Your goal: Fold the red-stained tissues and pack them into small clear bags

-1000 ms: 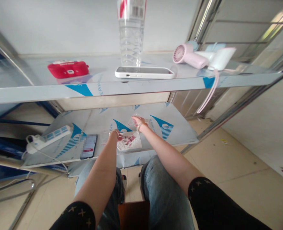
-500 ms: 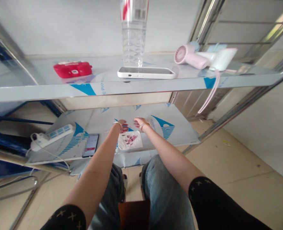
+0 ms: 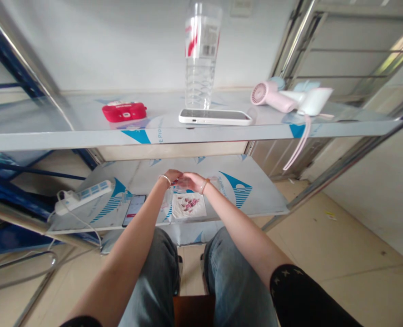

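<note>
My left hand (image 3: 173, 175) and my right hand (image 3: 193, 181) meet fingertip to fingertip just above the lower shelf (image 3: 266, 200). Their fingers are bent and pressed together; anything between them is too small and blurred to make out. Right below them, near the shelf's front edge, lies a white tissue (image 3: 179, 212) with small dark red pieces (image 3: 190, 204) spread on it. Faint clear plastic shows on the shelf beside both hands. A phone (image 3: 135, 208) with a lit screen lies left of the tissue, partly behind my left forearm.
A white power strip (image 3: 88, 194) with cables lies on the left of the lower shelf. The upper shelf (image 3: 228, 133) bears a red case (image 3: 124, 112), a clear bottle (image 3: 201, 68), a white-cased phone (image 3: 215, 117) and a pink handheld fan (image 3: 274, 97) with a hanging strap.
My hands, apart half a second ago with fingers hanging down, have come together at the fingertips. The view has shifted slightly, so everything sits a little lower.
</note>
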A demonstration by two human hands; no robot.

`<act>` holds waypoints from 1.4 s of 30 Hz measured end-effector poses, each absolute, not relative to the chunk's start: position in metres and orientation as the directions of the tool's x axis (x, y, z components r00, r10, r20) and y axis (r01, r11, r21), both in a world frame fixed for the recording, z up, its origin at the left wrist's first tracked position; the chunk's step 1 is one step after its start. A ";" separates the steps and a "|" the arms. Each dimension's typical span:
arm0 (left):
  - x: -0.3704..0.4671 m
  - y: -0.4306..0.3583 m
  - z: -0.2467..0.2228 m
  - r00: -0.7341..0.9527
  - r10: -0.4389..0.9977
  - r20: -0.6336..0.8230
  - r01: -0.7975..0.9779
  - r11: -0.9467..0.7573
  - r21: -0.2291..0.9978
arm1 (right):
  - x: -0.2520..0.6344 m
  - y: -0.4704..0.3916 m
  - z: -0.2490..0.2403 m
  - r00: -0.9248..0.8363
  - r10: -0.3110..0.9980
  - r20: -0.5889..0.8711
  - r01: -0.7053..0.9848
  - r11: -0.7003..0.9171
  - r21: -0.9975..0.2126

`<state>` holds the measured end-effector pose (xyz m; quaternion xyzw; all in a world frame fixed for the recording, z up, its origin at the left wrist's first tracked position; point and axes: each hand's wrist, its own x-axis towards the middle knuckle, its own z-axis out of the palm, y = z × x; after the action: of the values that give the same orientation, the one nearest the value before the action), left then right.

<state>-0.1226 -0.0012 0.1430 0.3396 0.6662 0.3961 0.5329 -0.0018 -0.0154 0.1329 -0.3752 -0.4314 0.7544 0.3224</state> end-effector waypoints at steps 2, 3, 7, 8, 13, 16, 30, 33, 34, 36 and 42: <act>-0.127 -0.004 0.145 -0.166 0.921 -0.353 0.117 0.374 0.920 | 0.000 -0.015 0.132 -0.498 0.817 -0.290 -0.183 -0.427 -0.886; -0.129 -0.005 0.145 -0.150 0.935 -0.321 0.142 0.342 0.929 | 0.002 -0.015 0.130 -0.469 0.831 -0.299 -0.183 -0.422 -0.888; -0.133 -0.012 0.147 -0.143 0.944 -0.298 0.044 0.307 0.951 | 0.014 -0.014 0.123 -0.327 0.876 -0.355 -0.101 -0.406 -0.908; -0.133 -0.014 0.147 -0.141 0.948 -0.287 0.029 0.294 0.955 | 0.018 -0.014 0.122 -0.317 0.876 -0.364 -0.065 -0.403 -0.913; -0.129 -0.020 0.145 -0.025 0.974 -0.224 0.163 0.225 0.961 | 0.032 -0.019 0.123 -0.401 0.835 -0.376 0.088 -0.373 -0.924; -0.124 -0.019 0.141 -0.007 0.982 -0.191 0.270 0.186 0.945 | 0.035 -0.018 0.125 -0.349 0.864 -0.364 0.138 -0.337 -0.931; -0.118 -0.021 0.127 0.291 0.904 -0.314 0.293 0.229 0.928 | 0.040 -0.010 0.126 -0.059 0.979 -0.193 0.058 -0.190 -0.980; -0.121 -0.022 0.124 0.342 0.877 -0.338 0.322 0.228 0.919 | 0.043 -0.010 0.127 -0.008 0.986 -0.169 0.008 -0.169 -0.986; -0.121 -0.023 0.123 0.357 0.867 -0.348 0.335 0.229 0.914 | 0.044 -0.010 0.127 0.004 0.986 -0.166 -0.004 -0.166 -0.986; -0.122 -0.023 0.122 0.373 0.854 -0.363 0.362 0.226 0.904 | 0.046 -0.011 0.128 0.022 0.987 -0.161 -0.017 -0.161 -0.987; -0.121 -0.018 0.125 0.158 0.969 -0.188 0.405 0.110 0.907 | 0.052 -0.013 0.131 0.009 0.983 -0.186 -0.006 -0.186 -0.983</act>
<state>-0.1207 -0.0176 0.1250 0.5966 0.5761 0.2984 0.4724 0.0523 -0.0126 0.1308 -0.5454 -0.4476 0.5435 0.4548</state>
